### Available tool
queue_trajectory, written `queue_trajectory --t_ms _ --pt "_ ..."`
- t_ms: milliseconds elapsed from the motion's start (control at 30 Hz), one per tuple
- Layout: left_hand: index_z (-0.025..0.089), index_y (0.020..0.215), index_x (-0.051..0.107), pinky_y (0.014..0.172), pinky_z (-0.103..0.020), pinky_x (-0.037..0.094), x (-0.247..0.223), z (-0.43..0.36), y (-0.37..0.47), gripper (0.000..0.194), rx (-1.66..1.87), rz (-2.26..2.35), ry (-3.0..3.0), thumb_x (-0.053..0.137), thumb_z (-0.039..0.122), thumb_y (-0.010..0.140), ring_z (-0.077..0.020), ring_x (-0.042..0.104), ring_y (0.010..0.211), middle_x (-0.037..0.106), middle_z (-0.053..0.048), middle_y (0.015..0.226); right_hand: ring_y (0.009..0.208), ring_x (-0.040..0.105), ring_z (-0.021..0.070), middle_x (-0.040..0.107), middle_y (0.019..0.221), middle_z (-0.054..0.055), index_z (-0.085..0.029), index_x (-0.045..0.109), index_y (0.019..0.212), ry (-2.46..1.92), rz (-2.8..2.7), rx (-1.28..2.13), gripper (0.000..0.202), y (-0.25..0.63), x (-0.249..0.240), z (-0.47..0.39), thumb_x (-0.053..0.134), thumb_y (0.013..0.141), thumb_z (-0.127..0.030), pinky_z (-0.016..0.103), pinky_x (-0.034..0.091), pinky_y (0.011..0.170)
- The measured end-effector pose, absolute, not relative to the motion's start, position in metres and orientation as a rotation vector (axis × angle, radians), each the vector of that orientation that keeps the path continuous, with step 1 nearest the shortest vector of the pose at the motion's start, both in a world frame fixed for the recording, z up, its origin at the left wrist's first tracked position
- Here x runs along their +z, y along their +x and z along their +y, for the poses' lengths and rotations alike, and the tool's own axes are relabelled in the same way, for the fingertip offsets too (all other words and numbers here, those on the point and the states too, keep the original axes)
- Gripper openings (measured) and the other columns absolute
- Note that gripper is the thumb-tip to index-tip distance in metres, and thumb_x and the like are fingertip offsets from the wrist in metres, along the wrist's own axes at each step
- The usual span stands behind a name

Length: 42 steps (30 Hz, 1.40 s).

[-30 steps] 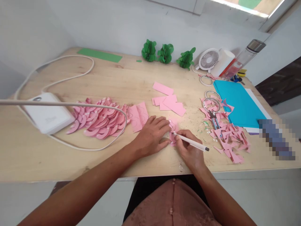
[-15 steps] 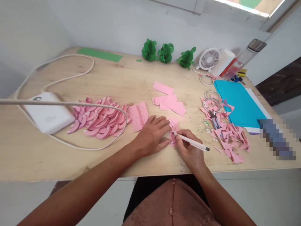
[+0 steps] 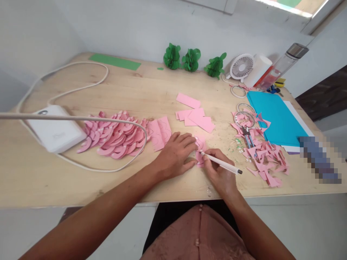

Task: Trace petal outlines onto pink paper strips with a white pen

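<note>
My right hand (image 3: 220,173) is closed around a white pen (image 3: 223,164), its tip on a small pink paper piece (image 3: 201,143) that bears drawn curved lines. Lying flat with fingers stretched out, my left hand (image 3: 177,155) presses the left side of that same piece; its fingers hide part of the paper. Just left of this hand are pink pieces with curves drawn on them (image 3: 160,133). Plain pink rectangles (image 3: 200,119) lie beyond my hands. A big heap of curved pink cutouts (image 3: 119,135) is farther left.
A white power bank (image 3: 55,130) with a looping cable stands at the left. Scissors (image 3: 249,139) lie among pink scraps (image 3: 268,162) on the right, near tape rolls and a blue folder (image 3: 276,119). Green paper shapes (image 3: 191,60), a small fan (image 3: 242,67) and a bottle (image 3: 282,66) line the back.
Hardly anything differs. The pen tip and my right hand have shifted very slightly over the paper; my left hand keeps its place.
</note>
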State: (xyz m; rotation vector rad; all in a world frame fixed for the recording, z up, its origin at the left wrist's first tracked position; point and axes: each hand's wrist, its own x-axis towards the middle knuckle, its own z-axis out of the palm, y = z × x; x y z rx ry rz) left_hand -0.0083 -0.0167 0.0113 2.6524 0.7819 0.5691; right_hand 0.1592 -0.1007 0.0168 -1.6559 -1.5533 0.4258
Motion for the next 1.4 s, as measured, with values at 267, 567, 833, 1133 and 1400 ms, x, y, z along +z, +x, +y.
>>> queue_trajectory --t_ms 267,567,833,1133,1400 --pt "0.018 0.104 0.059 0.105 -0.048 0.031 0.0116 -0.0166 -0.0082 0.021 0.57 0.782 2.645 0.057 0.028 0.085 -0.0287 0.046 0.126 0.06 -0.01 0.126 0.064 0.059 0.0124 0.066 0.074 -0.001 -0.02 0.063 0.084 -1.659 -1.555 0.41 0.008 0.1593 0.0165 -0.1021 0.054 0.085 -0.018 0.023 0.044 0.06" --pt "0.019 0.103 0.06 0.105 -0.047 0.031 0.0119 -0.0164 -0.0082 0.02 0.567 0.78 2.651 0.057 0.028 0.085 -0.0283 0.046 0.126 0.06 -0.01 0.125 0.067 0.06 0.0139 0.067 0.075 0.001 -0.021 0.063 0.085 -1.672 -1.558 0.425 0.009 0.1592 0.0188 -0.1021 0.053 0.087 -0.021 0.024 0.045 0.062" --pt "0.019 0.102 0.06 0.105 -0.048 0.032 0.0126 -0.0163 -0.0081 0.019 0.573 0.779 2.647 0.056 0.027 0.085 -0.0287 0.046 0.126 0.06 -0.01 0.124 0.067 0.06 0.0136 0.067 0.076 0.0 -0.021 0.063 0.085 -1.683 -1.554 0.433 0.009 0.1611 0.0172 -0.1034 0.054 0.086 -0.021 0.024 0.046 0.062" --pt "0.02 0.102 0.059 0.105 -0.047 0.031 0.0118 -0.0158 -0.0082 0.02 0.567 0.768 2.648 0.056 0.028 0.085 -0.0284 0.046 0.125 0.061 -0.01 0.122 0.066 0.06 0.0139 0.068 0.078 0.002 -0.021 0.063 0.087 -1.711 -1.56 0.417 0.01 0.1609 0.0183 -0.1046 0.054 0.087 -0.024 0.025 0.046 0.061" --pt "0.019 0.102 0.058 0.105 -0.047 0.031 0.0124 -0.016 -0.0082 0.019 0.564 0.766 2.659 0.055 0.028 0.085 -0.0286 0.046 0.125 0.06 -0.01 0.122 0.067 0.061 0.0138 0.068 0.077 0.001 -0.02 0.063 0.085 -1.706 -1.562 0.411 0.01 0.1612 0.0192 -0.1054 0.054 0.086 -0.023 0.024 0.046 0.061"
